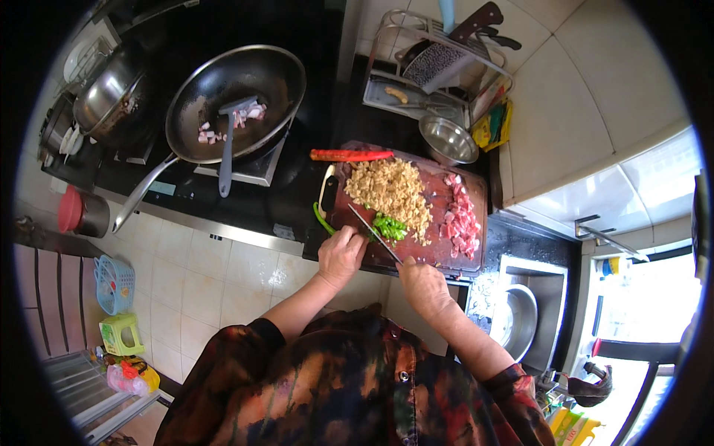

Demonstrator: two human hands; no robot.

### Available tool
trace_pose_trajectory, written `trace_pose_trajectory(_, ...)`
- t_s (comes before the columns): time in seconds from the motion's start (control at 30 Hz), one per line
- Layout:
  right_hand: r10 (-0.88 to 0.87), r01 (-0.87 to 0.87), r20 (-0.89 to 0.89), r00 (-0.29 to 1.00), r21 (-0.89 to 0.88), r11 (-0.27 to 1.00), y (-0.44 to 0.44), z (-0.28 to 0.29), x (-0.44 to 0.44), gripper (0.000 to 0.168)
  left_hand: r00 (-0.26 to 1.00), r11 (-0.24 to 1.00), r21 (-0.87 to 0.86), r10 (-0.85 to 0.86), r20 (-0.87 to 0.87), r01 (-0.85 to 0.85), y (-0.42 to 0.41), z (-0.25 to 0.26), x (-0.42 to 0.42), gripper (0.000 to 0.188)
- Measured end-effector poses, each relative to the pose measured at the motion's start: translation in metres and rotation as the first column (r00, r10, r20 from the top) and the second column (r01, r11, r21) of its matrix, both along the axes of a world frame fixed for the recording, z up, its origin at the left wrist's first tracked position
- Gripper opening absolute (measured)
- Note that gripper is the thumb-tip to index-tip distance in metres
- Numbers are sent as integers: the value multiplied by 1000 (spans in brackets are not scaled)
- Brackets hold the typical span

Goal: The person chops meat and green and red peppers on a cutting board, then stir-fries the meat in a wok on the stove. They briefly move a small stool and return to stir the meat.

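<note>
My right hand [425,285] grips a kitchen knife [375,233], its blade slanting up and left across the front of a brown cutting board [435,259]. Curled close to the blade's left side, my left hand [341,252] holds down a green chili [322,218]; part of the chili is hidden under the fingers. Chopped green chili [390,227] lies just right of the blade. Behind it spreads a heap of chopped tan food [389,187]. Diced raw meat [462,220] sits along the board's right side, and a red chili [351,155] rests at the back left edge.
On the cooktop at left, a wok [184,100] holds pale diced pieces and a grey spatula [226,156]. A steel bowl [448,139] stands behind the board, near a knife rack [385,30]. At right is a sink [549,323] with a metal basin [527,318].
</note>
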State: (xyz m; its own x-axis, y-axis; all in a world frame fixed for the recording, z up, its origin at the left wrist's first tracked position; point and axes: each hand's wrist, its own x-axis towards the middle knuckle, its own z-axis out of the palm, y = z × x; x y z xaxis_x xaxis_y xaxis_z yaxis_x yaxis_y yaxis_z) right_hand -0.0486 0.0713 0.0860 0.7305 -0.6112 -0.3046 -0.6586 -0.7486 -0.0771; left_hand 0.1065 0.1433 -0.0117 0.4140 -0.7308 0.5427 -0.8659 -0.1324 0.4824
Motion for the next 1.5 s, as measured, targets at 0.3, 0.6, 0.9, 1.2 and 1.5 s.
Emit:
trace_pose_trajectory(0.3,13,-12,-14,1000,46,999,10,15,-11,26,1000,1000,-23,10,-5,-11,2,-1,-1,14)
trace_pose_trajectory(0.6,-22,19,32,999,113,993,7,31,-5,29,999,998,-65,5,-40,-8,4,-7,4,11)
trace_pose_trajectory(0.9,-89,80,76,993,123,989,-4,11,16,30,997,994,-110,-31,-70,24,4,-3,8,12)
trace_pose_trajectory(1.2,-151,135,110,982,137,981,16,-4,18,30,991,998,-27,-67,-117,64,5,-8,7,9)
trace_pose_trajectory(1.5,-165,126,133,977,261,957,12,25,3,31,985,992,-104,-82,-152,67,7,-12,8,10)
